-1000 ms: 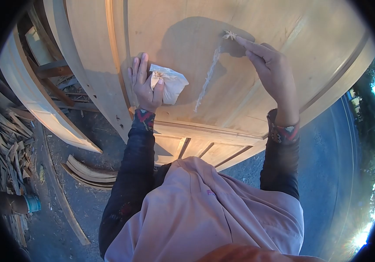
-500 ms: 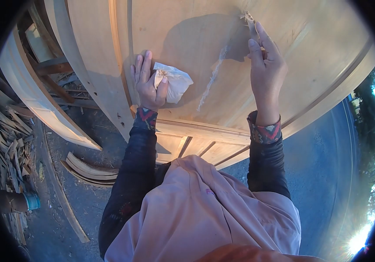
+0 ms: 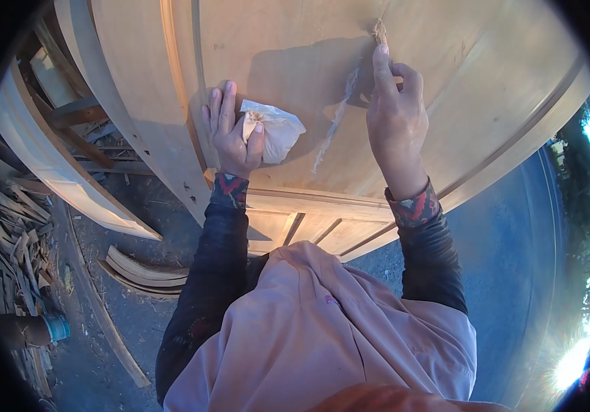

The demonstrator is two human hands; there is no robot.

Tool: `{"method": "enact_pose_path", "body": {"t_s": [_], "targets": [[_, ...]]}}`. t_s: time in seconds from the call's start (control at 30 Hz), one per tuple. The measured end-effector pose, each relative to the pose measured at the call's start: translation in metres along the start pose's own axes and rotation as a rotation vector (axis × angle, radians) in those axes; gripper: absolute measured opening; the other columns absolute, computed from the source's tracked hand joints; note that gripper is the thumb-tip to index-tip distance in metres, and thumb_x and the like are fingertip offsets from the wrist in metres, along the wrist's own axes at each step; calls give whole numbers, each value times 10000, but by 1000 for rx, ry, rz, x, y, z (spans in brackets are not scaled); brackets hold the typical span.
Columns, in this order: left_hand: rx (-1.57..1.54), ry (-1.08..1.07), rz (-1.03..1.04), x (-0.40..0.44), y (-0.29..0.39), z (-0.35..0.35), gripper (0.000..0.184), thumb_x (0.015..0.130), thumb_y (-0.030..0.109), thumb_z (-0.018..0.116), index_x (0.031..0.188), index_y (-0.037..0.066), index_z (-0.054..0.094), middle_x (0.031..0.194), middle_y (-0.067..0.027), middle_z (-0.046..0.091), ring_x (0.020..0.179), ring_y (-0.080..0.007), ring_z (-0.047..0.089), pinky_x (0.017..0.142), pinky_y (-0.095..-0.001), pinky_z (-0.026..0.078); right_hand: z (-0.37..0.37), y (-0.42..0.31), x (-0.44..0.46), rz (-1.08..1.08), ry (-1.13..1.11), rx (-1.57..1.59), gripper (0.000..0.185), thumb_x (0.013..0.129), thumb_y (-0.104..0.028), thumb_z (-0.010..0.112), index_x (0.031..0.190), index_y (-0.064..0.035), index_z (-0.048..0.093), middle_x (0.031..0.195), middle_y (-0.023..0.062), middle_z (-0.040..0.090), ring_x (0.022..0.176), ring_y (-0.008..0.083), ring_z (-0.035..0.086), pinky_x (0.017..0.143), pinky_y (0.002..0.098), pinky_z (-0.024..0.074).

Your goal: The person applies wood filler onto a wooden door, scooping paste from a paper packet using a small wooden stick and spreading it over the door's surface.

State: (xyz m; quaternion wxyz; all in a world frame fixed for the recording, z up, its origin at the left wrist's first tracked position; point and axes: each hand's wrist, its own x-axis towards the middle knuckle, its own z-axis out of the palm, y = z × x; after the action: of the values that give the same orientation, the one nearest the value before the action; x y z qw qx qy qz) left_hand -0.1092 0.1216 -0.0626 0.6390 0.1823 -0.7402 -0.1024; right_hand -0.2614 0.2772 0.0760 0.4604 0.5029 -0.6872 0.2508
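My left hand (image 3: 234, 141) lies against a large wooden door (image 3: 439, 137), fingers stretched upward. Its thumb clamps a crumpled white paper packet (image 3: 284, 134) with pale brown paste at its mouth. My right hand (image 3: 398, 120) is closed around a small flat applicator (image 3: 380, 31), its tip coated in the same-looking paste. Most of the applicator is hidden by the fingers; I cannot tell whether its tip touches the wood. Between the hands, a whitish streak of paste (image 3: 336, 122) runs diagonally down the panel, partly in shadow.
Curved wooden strips (image 3: 145, 275) lie on the ground at left, near a heap of scrap wood (image 3: 20, 254) and a long thin board (image 3: 102, 309). Another wooden frame piece (image 3: 82, 196) leans beside the door. Low sun (image 3: 573, 364) glares at lower right.
My right hand has shifted left and rotated, so the thumb now points up along the applicator. The left hand and paper packet stay in nearly the same place.
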Motion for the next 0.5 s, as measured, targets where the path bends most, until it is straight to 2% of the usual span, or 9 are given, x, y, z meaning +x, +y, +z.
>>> {"method": "enact_pose_path", "body": {"t_s": [0.27, 0.37, 0.47, 0.5], "targets": [[7, -33, 11, 1, -1, -2, 315, 784, 302, 538, 846, 39, 699, 1414, -152, 412, 1359, -358, 274, 1084, -552, 111, -28, 7, -5, 61, -135, 217, 573, 794, 4, 589, 1333, -151, 471, 899, 75, 553, 691, 219, 606, 595, 325, 529], [8, -39, 3, 0, 1, -2, 320, 792, 309, 532, 846, 41, 698, 1417, -154, 407, 1360, -358, 270, 1084, -553, 107, -37, 3, 9, 84, -53, 183, 596, 806, -22, 598, 1362, -156, 432, 916, 90, 552, 653, 224, 603, 585, 342, 531], [12, -42, 13, 0, 0, -3, 315, 797, 307, 530, 843, 45, 699, 1418, -155, 405, 1361, -356, 269, 1082, -557, 106, -33, -23, 25, 121, 35, 172, 407, 871, -20, 546, 1263, -127, 566, 804, 78, 560, 661, 191, 558, 627, 292, 482], [15, -37, 18, 0, -1, -2, 312, 798, 305, 529, 842, 47, 699, 1418, -155, 404, 1361, -355, 269, 1082, -558, 106, -26, -26, 24, 149, 24, 141, 426, 865, -13, 544, 1275, -125, 551, 816, 82, 562, 672, 199, 571, 624, 300, 490]]}}
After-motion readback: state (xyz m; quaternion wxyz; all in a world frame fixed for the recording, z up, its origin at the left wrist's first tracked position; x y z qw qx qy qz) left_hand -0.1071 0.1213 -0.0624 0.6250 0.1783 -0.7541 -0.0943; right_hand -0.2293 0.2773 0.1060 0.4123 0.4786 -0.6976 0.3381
